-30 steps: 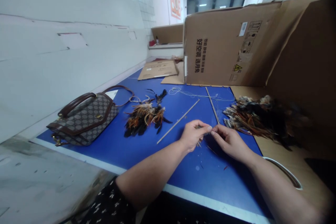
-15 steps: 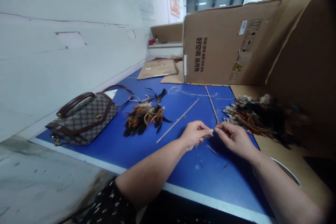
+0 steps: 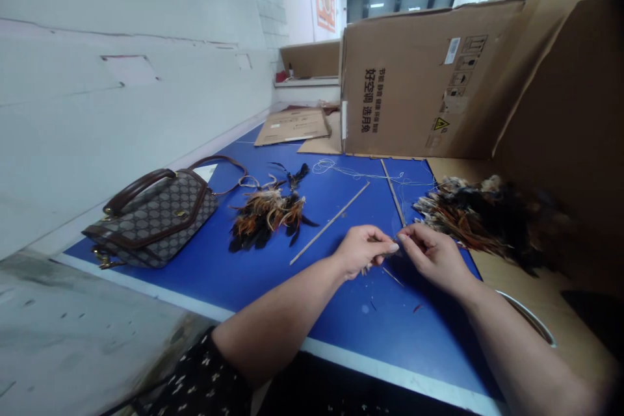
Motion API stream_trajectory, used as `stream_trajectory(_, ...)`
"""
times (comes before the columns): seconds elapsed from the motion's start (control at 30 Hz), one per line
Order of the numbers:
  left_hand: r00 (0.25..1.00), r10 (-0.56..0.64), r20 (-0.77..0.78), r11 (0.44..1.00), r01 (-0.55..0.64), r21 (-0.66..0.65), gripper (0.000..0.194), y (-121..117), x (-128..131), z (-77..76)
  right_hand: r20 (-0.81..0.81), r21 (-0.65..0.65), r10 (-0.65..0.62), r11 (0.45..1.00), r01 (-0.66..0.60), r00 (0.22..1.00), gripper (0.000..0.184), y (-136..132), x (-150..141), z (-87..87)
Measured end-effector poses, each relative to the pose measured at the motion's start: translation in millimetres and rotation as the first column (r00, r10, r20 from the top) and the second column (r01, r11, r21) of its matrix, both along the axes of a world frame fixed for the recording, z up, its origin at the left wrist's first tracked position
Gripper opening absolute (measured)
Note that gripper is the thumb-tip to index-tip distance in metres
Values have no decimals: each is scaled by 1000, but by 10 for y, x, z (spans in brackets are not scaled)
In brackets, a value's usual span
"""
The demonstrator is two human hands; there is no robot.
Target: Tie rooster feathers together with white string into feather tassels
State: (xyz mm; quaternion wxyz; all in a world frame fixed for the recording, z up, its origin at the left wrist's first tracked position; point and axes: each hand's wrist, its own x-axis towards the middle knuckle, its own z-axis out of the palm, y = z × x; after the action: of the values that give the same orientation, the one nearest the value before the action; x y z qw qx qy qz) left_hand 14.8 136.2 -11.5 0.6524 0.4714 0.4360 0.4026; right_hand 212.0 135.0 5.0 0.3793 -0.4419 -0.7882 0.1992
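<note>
My left hand [image 3: 364, 252] is closed in a pinch around a small feather [image 3: 365, 269], of which only a pale brownish bit shows below the fingers. Close beside it, almost fingertip to fingertip, my right hand [image 3: 433, 257] pinches too; what it holds is too small to tell. Behind the right hand lies a heap of brown and black feathers [image 3: 468, 218]. A smaller feather bunch [image 3: 268, 218], orange-brown and black, rests left of my left hand. Fine pale thread [image 3: 336, 170] trails over the table beyond my hands.
A thin wooden strip [image 3: 331, 222] lies across the blue table [image 3: 209, 273], and another strip [image 3: 392, 192] stands farther back. A patterned handbag [image 3: 160, 218] sits at the left. A big cardboard box [image 3: 414, 91] walls the back right; flat cardboard [image 3: 292, 128] lies behind.
My fingers have shifted only slightly at the pinch, and less of the feather shows under my left hand. The things on the table have stayed in place.
</note>
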Motion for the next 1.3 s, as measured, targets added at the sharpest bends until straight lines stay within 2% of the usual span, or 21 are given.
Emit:
stream_trajectory(0.13,999,-45,11,999,45,30,41,-38,6,-9,29,-42,24,999,-23,999,25,44,13,-40)
stream_trajectory(0.37,984,-90,151,993,76,94,42,-32,16,-59,53,-50,31,998,-29,998,25,31,5,-61)
stream_trajectory(0.63,972,-162,172,987,155,51,46,-20,-3,-43,61,-45,27,999,-24,998,24,31,-12,-46)
stream_trajectory(0.83,966,-168,195,986,162,45,46,-37,0,10,60,-55,57,997,-54,997,24,15,-10,-69)
stream_trajectory(0.93,980,-120,158,991,109,77,45,-42,12,-11,64,-56,45,998,-42,997,24,10,-9,-72)
stream_trajectory(1.07,993,37,116,989,-53,140,40,-17,38,-60,65,-52,26,998,-23,998,25,18,-8,-46)
stream_trajectory(1.13,987,119,112,977,-136,166,38,1,49,-72,67,11,11,1000,-11,998,24,22,-10,-26)
stream_trajectory(1.23,976,204,76,963,-214,163,35,19,59,-70,52,178,-92,981,81,994,27,0,-24,7)
stream_trajectory(1.3,972,231,52,960,-236,149,34,24,62,-65,31,213,-142,968,132,989,26,-36,-43,25)
